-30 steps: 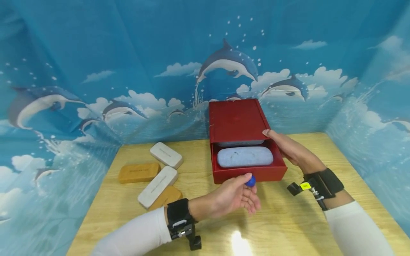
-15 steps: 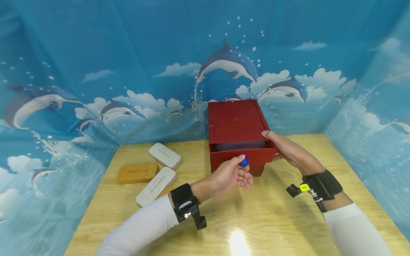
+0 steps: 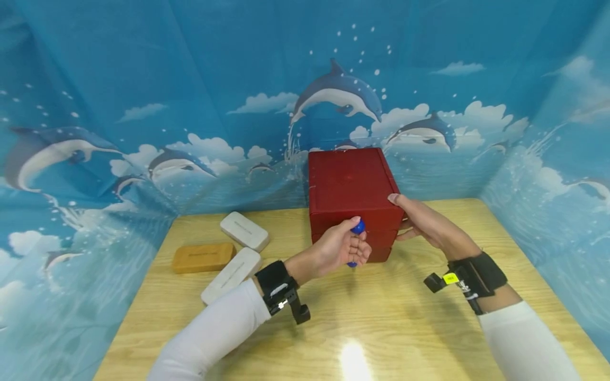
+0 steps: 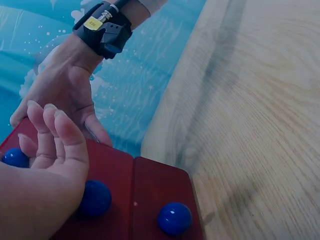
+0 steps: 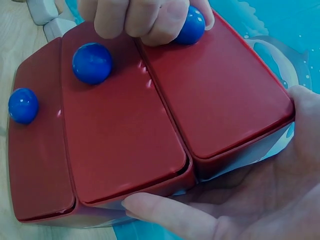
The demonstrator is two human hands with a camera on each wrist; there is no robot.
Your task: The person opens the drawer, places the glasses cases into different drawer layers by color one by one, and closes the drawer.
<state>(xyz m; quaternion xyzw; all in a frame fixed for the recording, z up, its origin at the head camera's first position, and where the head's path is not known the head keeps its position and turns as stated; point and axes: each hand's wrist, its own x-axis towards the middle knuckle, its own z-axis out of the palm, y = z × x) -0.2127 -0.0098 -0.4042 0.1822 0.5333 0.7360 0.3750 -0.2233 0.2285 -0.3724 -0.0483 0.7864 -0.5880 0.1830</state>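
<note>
A red box with three stacked drawers stands toward the back of the table. Each drawer front carries a round blue knob, such as the middle one and the lowest one. My left hand pinches the top drawer's knob between thumb and forefinger, its other fingers loosely bent below. That drawer sits in line with the other two, so its inside is hidden. On the box's right side rests my right hand, thumb on the top edge and fingers extended along the side wall.
Left of the box, white oblong cases lie on the wooden table beside a tan one. My left forearm passes close to them. A blue dolphin-print curtain encloses the back and sides.
The top drawer, pulled out earlier with a pale blue oblong case showing inside, has slid back into the box. My left hand moved away from me with its knob; my right hand stayed.
</note>
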